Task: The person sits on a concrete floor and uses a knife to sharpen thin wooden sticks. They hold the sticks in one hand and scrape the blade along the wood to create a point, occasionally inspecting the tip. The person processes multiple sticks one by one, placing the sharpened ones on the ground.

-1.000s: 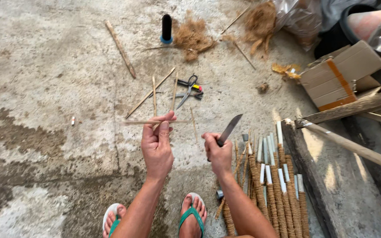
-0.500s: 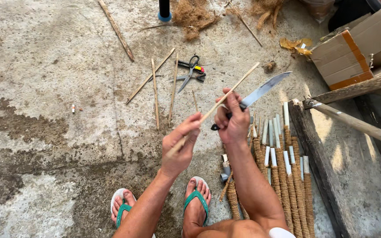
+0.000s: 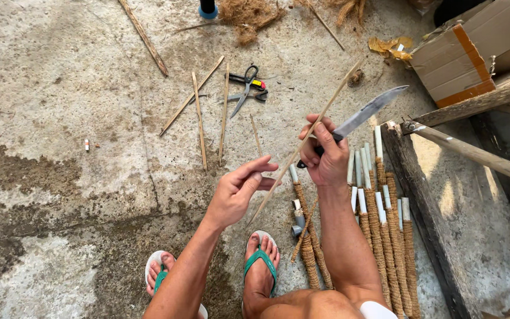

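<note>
Scissors (image 3: 248, 87) beyond hands; wrapped sticks (image 3: 379, 236) right of feet; cardboard box (image 3: 467, 53) far right.

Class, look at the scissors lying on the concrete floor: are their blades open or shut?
Open: the scissors lie with black handles spread apart and blades parted.
</note>
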